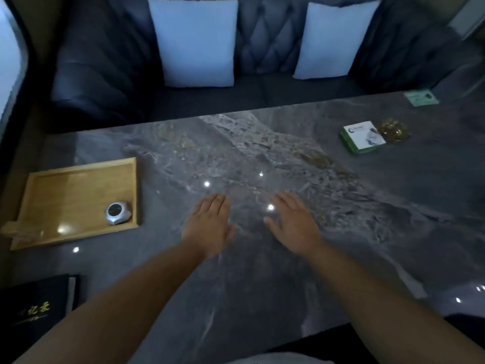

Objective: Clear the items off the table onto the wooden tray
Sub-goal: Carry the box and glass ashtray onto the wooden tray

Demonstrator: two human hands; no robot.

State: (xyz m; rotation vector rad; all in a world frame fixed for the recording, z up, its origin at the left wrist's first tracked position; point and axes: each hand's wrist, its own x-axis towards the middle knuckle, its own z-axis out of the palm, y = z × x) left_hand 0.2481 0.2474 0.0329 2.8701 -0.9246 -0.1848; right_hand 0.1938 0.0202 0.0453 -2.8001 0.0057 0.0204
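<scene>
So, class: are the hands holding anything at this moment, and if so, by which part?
Nothing is held. The left hand and the right hand are both open, fingers straight, over the bare marble table.

The black book [39, 308] is cut off at the left edge, its gold lettering unreadable.

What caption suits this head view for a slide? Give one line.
Both hands, left and right, open over the marble table; tray holds a silver gadget.
</scene>
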